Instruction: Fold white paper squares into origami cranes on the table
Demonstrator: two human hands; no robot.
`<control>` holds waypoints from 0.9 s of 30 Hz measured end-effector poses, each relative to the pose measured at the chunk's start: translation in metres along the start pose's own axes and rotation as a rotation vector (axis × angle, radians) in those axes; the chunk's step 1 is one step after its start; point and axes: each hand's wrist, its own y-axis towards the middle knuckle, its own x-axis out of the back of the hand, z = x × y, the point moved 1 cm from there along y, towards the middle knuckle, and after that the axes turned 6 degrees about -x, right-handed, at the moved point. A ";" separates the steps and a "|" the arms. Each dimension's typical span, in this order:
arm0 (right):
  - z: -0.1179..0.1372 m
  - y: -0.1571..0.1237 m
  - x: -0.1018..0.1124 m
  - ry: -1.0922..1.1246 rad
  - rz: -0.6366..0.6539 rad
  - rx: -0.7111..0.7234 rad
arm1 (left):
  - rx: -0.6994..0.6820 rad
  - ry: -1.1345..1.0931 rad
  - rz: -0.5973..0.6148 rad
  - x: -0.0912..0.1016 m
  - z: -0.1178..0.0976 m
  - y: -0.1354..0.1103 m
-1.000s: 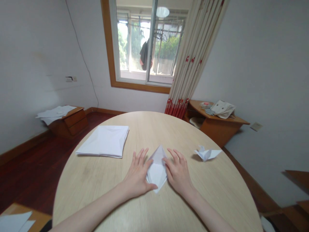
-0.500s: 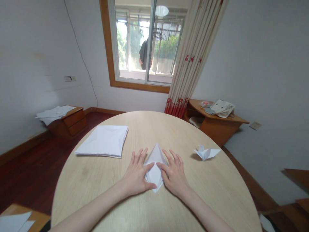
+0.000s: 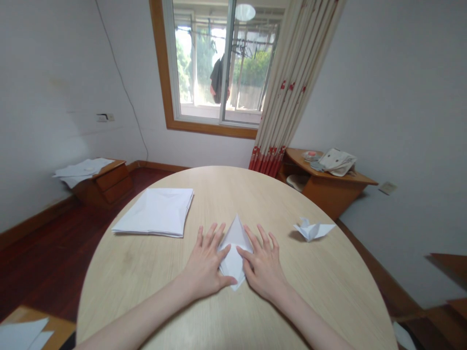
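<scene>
A folded sheet of white paper (image 3: 233, 260) lies on the table in a long diamond shape, one point away from me and one towards me. My left hand (image 3: 206, 265) rests on its left side, with the thumb and index finger touching the paper and the other fingers spread on the tabletop. From the right, my right hand (image 3: 262, 265) presses the paper's edge with its index finger and thumb, its remaining fingers spread. Both palms cover parts of the paper's sides.
On the round wooden table (image 3: 233, 189), a stack of white paper (image 3: 155, 211) lies at the left. A folded paper crane (image 3: 310, 229) stands at the right. Beyond are a corner desk (image 3: 328, 187) with a cloth bag (image 3: 338, 162) and a low cabinet (image 3: 113, 182).
The fingers of both hands have shifted slightly and spread a little more. The folded paper stays in the same place.
</scene>
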 end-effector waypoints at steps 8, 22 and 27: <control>0.001 0.001 0.004 -0.075 -0.014 0.004 | -0.033 0.058 -0.036 -0.002 0.001 -0.004; 0.007 0.000 0.007 -0.202 0.020 -0.014 | 0.027 0.130 -0.009 0.004 -0.010 -0.002; 0.006 0.001 0.006 -0.191 0.004 -0.004 | 0.022 0.127 -0.004 0.004 -0.009 -0.003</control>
